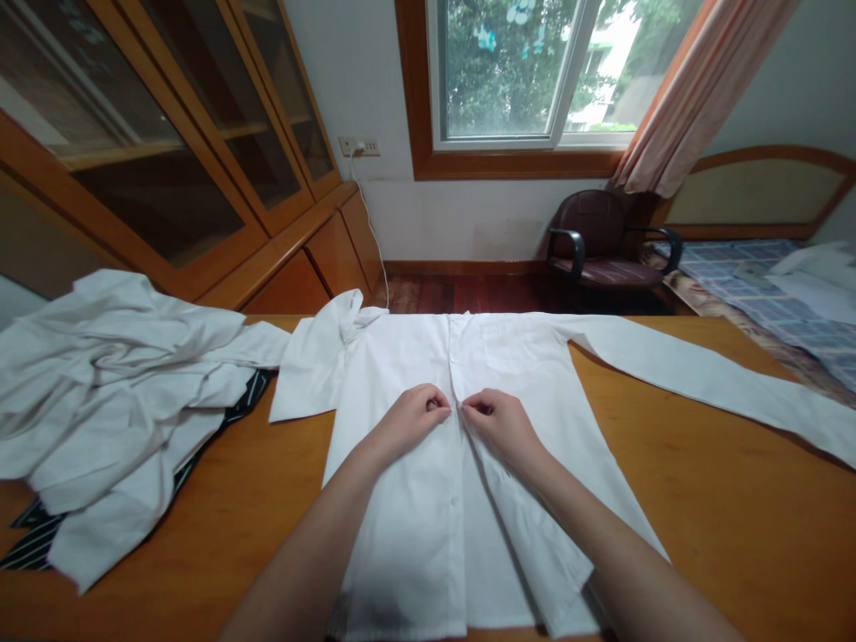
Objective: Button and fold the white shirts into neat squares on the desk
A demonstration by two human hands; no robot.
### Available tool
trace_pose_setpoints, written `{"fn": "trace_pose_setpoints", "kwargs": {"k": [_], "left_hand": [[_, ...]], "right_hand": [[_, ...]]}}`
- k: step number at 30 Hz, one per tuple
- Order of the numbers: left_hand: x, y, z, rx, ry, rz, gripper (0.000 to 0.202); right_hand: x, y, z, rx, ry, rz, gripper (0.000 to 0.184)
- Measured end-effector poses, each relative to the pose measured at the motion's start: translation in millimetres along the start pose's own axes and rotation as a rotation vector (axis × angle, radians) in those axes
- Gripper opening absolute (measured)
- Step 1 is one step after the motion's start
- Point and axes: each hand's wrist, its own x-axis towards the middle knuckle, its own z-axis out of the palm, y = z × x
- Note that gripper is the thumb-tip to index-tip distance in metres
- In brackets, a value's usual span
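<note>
A white button-up shirt [394,464] lies spread on the wooden table, its collar end at the far edge. At mid-front, my left hand [420,412] pinches the left placket. Just across the opening, my right hand [498,423] pinches the other front edge between thumb and fingers. Above my hands the two fronts meet; below them they part in a narrow V, and a button shows on the left placket. One sleeve stretches out to the right, while the other lies bunched on the left. Whatever small part sits between my fingertips is hidden.
A heap of white clothes [113,383] with black striped fabric [33,544] lies on the left of the wooden table [736,499]. Beyond stand a glass-door cabinet [267,160], a brown armchair [595,241] and a bed [789,294], with a window [508,80] behind.
</note>
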Motion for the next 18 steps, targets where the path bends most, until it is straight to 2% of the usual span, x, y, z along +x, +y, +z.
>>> {"fn": "trace_pose_setpoints", "kwargs": {"k": [5, 11, 18], "left_hand": [[1.7, -1.3, 3.2, -0.258, -0.036, -0.180, 0.011], [1.8, -3.9, 11.1, -0.332, -0.001, -0.182, 0.010], [2.1, 1.5, 17.5, -0.516, 0.087, -0.233, 0.022]], "right_hand": [[0.6, -3.9, -3.0, 0.003, 0.063, -0.105, 0.013], [-0.5, -7.7, -7.5, 0.020, 0.077, -0.198, 0.015], [0.4, -2.9, -2.5, 0.018, 0.004, -0.237, 0.017]]}}
